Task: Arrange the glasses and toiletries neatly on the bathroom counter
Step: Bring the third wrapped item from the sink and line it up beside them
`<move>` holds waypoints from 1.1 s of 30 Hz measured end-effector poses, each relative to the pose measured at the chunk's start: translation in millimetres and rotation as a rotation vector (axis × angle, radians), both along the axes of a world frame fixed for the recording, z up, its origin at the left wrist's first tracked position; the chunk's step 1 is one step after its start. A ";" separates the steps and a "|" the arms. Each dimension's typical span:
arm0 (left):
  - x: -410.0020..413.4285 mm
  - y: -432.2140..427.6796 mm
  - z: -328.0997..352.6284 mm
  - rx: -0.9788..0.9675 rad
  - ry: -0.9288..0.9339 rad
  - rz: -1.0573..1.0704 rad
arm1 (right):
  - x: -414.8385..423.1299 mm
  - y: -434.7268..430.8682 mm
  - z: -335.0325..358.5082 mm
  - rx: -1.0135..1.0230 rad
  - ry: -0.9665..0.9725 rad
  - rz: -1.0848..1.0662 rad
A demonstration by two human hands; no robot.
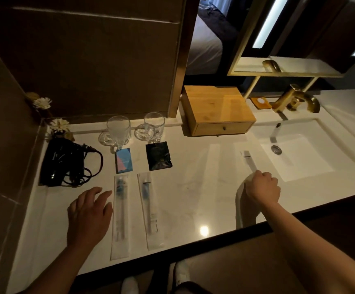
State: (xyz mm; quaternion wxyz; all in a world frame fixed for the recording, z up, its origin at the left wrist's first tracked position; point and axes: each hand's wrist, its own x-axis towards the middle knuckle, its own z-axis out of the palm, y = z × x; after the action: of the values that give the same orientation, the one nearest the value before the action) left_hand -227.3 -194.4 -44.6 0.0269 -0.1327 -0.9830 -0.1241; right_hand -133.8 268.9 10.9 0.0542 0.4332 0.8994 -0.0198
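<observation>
no legible text anywhere

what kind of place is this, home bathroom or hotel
Most likely a hotel bathroom: sealed toothbrush packets laid out beside two glasses on the counter, a hair dryer by the wall, and a bed visible beyond the sink.

Dim brown-tiled walls (pixel 76 60), white counter (pixel 193 187), gold-framed mirror (pixel 289 39), lit strip (pixel 267 22).
</observation>
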 end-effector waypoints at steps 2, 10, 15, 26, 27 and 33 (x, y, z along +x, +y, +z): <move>0.8 1.4 0.2 -0.010 -0.009 0.002 | 0.2 4.9 -4.0 -0.020 -0.006 -0.004; 1.5 3.9 4.9 -0.029 -0.051 0.014 | -10.0 22.0 -6.2 -0.167 0.148 -0.175; 1.4 2.4 6.3 -0.052 -0.064 0.016 | -10.6 11.8 -1.6 -0.274 0.155 -0.202; 0.1 2.8 6.1 -0.062 -0.070 0.012 | 7.7 -92.7 25.8 -0.861 0.522 -0.076; 0.1 2.7 6.2 -0.064 -0.074 0.013 | 9.5 -104.3 27.7 -0.901 0.513 -0.063; 0.8 2.1 7.4 -0.057 -0.069 0.013 | 10.0 -139.6 23.5 -1.039 0.488 -0.059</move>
State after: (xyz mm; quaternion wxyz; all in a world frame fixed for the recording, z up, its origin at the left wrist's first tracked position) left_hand -226.5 -192.3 -37.2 -0.0101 -0.1224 -0.9874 -0.1001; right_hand -123.8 129.3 34.4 0.0504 0.3573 0.7457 -0.5601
